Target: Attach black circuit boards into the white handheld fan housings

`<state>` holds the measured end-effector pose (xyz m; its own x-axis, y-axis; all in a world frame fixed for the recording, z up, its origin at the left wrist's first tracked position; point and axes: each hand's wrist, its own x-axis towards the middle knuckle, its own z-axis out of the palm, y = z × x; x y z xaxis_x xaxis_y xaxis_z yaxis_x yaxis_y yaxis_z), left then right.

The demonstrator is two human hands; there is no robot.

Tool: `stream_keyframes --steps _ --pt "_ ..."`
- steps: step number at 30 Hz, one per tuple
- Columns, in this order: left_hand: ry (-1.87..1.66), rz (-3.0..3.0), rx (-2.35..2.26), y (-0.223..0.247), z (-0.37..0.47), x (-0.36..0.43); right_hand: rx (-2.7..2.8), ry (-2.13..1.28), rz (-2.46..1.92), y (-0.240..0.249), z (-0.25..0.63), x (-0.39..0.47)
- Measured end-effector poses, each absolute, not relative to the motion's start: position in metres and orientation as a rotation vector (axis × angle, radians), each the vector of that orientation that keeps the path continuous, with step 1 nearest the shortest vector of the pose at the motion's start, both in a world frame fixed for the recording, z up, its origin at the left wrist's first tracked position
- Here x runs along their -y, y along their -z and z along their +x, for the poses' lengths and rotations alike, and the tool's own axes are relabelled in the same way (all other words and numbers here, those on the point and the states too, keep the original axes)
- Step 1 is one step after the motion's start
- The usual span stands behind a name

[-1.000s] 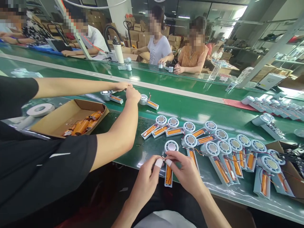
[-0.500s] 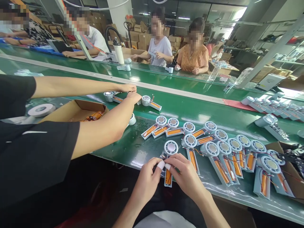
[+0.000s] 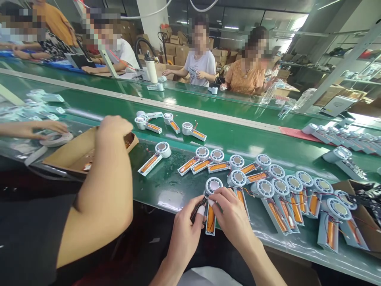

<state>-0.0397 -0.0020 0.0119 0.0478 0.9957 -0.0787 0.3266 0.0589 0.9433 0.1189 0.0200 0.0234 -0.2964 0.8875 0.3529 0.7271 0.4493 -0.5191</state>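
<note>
In front of me a handheld fan (image 3: 210, 218) lies with its handle open, showing an orange battery; its round head (image 3: 213, 185) points away from me. My left hand (image 3: 189, 222) pinches a small dark strip, apparently a circuit board (image 3: 199, 207), beside the fan's neck. My right hand (image 3: 228, 208) is closed at the neck, thumb and fingertips together; whatever they grip is too small or hidden. Both thumbs wear white covers. Just right of my hand lies another open fan (image 3: 238, 177), wires trailing from it.
Several open fans (image 3: 279, 186) crowd the bench to the right, near a box of black parts (image 3: 367, 198). A co-worker's arm (image 3: 110, 190) crosses at left over a cardboard box (image 3: 68, 153). Further fans (image 3: 193, 131) lie on the green conveyor (image 3: 253, 137). People sit opposite.
The co-worker's arms have drawn back left from the conveyor, uncovering fans there and one on the bench. My left hand has tilted, showing more of the dark strip.
</note>
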Motion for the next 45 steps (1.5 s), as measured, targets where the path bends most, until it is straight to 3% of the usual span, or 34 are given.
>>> stream_keyframes --steps 6,15,25,45 --pt "-0.990 1.484 -1.414 -0.008 -0.042 0.003 2.137 -0.276 -1.361 -0.024 0.114 -0.018" --pt "-0.808 1.347 -1.063 -0.018 -0.068 -0.023 2.029 -0.886 -1.171 -0.029 0.133 -0.034" --pt "-0.770 1.392 -1.072 -0.012 -0.075 -0.024 2.136 -0.647 -1.163 -0.013 0.128 -0.030" --pt "-0.767 1.449 -1.100 -0.018 -0.073 -0.025 2.118 -0.776 -1.115 -0.020 0.129 -0.036"
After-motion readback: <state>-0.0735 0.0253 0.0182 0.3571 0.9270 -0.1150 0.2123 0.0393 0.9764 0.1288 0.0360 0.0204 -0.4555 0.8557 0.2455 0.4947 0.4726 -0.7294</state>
